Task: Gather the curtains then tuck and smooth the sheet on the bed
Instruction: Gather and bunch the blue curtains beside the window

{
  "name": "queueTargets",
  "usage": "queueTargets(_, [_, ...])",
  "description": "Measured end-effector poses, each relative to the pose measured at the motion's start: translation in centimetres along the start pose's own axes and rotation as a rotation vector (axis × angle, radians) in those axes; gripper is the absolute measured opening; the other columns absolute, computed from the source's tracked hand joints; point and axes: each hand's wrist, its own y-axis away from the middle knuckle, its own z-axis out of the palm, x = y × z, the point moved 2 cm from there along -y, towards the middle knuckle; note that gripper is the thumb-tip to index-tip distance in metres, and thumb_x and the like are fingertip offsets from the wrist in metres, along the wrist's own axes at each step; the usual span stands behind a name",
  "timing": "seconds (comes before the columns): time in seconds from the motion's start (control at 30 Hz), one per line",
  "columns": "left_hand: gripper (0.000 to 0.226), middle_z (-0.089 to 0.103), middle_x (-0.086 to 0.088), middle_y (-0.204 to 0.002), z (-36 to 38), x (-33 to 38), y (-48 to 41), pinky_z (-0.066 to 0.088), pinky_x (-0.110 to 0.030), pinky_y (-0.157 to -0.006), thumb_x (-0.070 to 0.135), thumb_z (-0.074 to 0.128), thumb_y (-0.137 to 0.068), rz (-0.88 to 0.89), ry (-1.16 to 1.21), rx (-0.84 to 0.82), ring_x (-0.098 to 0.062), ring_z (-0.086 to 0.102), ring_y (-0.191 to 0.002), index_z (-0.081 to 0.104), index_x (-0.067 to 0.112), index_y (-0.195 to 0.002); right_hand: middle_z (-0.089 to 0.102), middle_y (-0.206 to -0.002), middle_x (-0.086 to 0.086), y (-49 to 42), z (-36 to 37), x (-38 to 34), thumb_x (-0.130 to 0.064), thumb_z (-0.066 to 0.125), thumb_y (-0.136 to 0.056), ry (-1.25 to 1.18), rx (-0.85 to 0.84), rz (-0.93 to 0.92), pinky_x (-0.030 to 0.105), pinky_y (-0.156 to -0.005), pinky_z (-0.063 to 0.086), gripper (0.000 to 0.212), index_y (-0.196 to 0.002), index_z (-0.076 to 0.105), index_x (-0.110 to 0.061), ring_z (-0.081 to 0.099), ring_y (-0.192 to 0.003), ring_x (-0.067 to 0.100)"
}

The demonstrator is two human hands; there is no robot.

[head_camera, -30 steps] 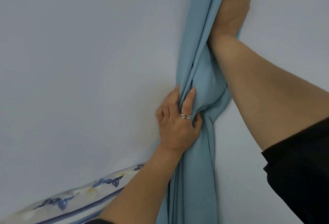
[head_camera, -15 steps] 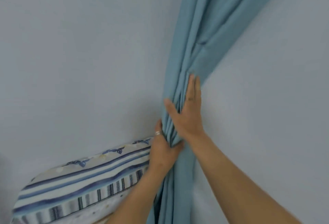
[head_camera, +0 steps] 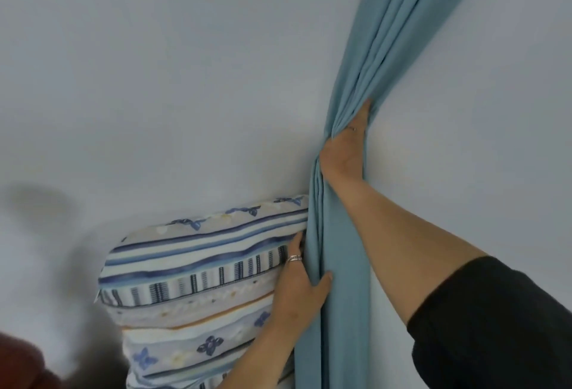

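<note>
This looks like a bedroom in a home. A plain, pale painted wall (head_camera: 154,79) fills most of the view, without shelving, signs or equipment. A blue-grey fabric curtain (head_camera: 371,63) hangs down against it in long soft folds, drawn together partway down. Just beside the curtain, a pillow (head_camera: 201,265) in a household print of blue and white stripes with small flowers leans up against the wall. It sits on a second piece of bedding (head_camera: 192,351) printed with blue flowers. A dark reddish shape (head_camera: 18,364) in the lower left corner is too blurred to name.
</note>
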Motion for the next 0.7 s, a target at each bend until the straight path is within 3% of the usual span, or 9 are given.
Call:
queueTargets(0.1, [0.089, 0.044, 0.042, -0.135, 0.7, -1.1, 1.2, 0.039, -0.009, -0.105, 0.038, 0.074, -0.080, 0.008, -0.051, -0.026, 0.016, 0.045, -0.125, 0.018, 0.059, -0.145, -0.002, -0.167, -0.002, -0.3, -0.8, 0.6, 0.002, 0.051, -0.095, 0.006, -0.053, 0.006, 0.011, -0.120, 0.002, 0.089, -0.159, -0.010, -0.006, 0.004, -0.149, 0.001])
queueTargets(0.17, [0.091, 0.041, 0.040, -0.139, 1.4, -2.2, 1.9, 0.036, -0.006, -0.105, 0.035, 0.075, -0.081, 0.008, -0.079, -0.030, 0.016, 0.043, -0.127, 0.017, 0.056, -0.147, 0.017, -0.165, 0.005, -0.1, -1.9, 1.0, -0.011, 0.053, -0.096, 0.028, -0.146, 0.017, 0.030, -0.124, 0.021, 0.081, -0.160, 0.003, -0.007, 0.024, -0.150, 0.018])
queueTargets(0.2, [0.089, 0.045, 0.035, -0.139, 1.8, -2.9, 2.5, 0.039, -0.009, -0.105, 0.033, 0.075, -0.081, -0.014, -0.074, -0.042, 0.013, 0.046, -0.126, 0.019, 0.053, -0.147, 0.026, -0.162, 0.006, 0.6, -2.7, 1.3, -0.016, 0.057, -0.095, 0.034, -0.181, 0.022, 0.034, -0.123, 0.026, 0.079, -0.159, 0.012, -0.007, 0.032, -0.147, 0.021])
queueTargets(0.3, [0.072, 0.058, 0.020, -0.130, 2.8, -4.9, 4.6, 0.049, -0.024, -0.103, 0.028, 0.076, -0.083, -0.133, -0.048, -0.022, 0.001, 0.058, -0.119, 0.035, 0.043, -0.140, 0.029, -0.162, 0.000, 6.3, -4.3, 2.4, -0.020, 0.075, -0.085, -0.060, -0.267, 0.032, 0.030, -0.124, 0.022, 0.095, -0.159, 0.016, -0.014, 0.029, -0.149, 0.013])
queueTargets(0.4, [0.057, 0.065, 0.017, -0.121, 3.8, -5.6, 6.8, 0.054, -0.031, -0.099, 0.025, 0.072, -0.087, -0.209, -0.005, -0.027, -0.001, 0.063, -0.111, 0.044, 0.038, -0.135, 0.028, -0.162, -0.004, 15.4, -5.1, 4.9, -0.016, 0.073, -0.084, -0.077, -0.354, 0.192, 0.037, -0.123, 0.025, 0.098, -0.161, 0.012, -0.022, 0.028, -0.149, 0.012])
queueTargets(0.47, [0.059, 0.066, 0.012, -0.125, 4.2, -5.5, 8.2, 0.055, -0.032, -0.097, 0.018, 0.068, -0.089, -0.176, -0.020, -0.064, -0.004, 0.063, -0.115, 0.045, 0.029, -0.142, 0.038, -0.157, -0.008, 20.9, -6.1, 6.3, -0.016, 0.068, -0.087, -0.152, -0.374, 0.343, 0.036, -0.120, 0.033, 0.088, -0.159, 0.018, -0.028, 0.038, -0.143, 0.009])
queueTargets(0.53, [0.054, 0.067, 0.010, -0.125, 4.7, -4.9, 9.3, 0.055, -0.031, -0.096, 0.009, 0.065, -0.091, -0.154, -0.031, -0.073, -0.005, 0.063, -0.116, 0.051, 0.023, -0.141, 0.048, -0.147, -0.015, 25.0, -7.9, 7.4, -0.017, 0.065, -0.090, -0.172, -0.364, 0.437, 0.025, -0.113, 0.040, 0.075, -0.154, 0.029, -0.034, 0.047, -0.134, 0.003])
queueTargets(0.63, [0.046, 0.071, 0.022, -0.103, 4.7, -4.8, 11.2, 0.057, -0.020, -0.080, 0.004, 0.066, -0.089, -0.180, -0.071, -0.057, 0.004, 0.066, -0.100, 0.063, 0.036, -0.121, 0.060, -0.130, -0.014, 29.3, -10.4, 9.0, -0.013, 0.059, -0.093, -0.151, -0.369, 0.586, 0.012, -0.093, 0.047, 0.048, -0.137, 0.048, -0.031, 0.058, -0.122, 0.007])
queueTargets(0.7, [0.037, 0.073, 0.014, -0.091, 5.3, -5.0, 13.2, 0.060, -0.027, -0.071, 0.004, 0.067, -0.087, -0.214, -0.103, -0.092, -0.004, 0.070, -0.090, 0.065, 0.035, -0.106, 0.066, -0.119, -0.009, 31.9, -12.2, 9.8, -0.019, 0.059, -0.095, -0.145, -0.363, 0.701, 0.015, -0.086, 0.050, 0.034, -0.128, 0.058, -0.026, 0.063, -0.115, 0.012])
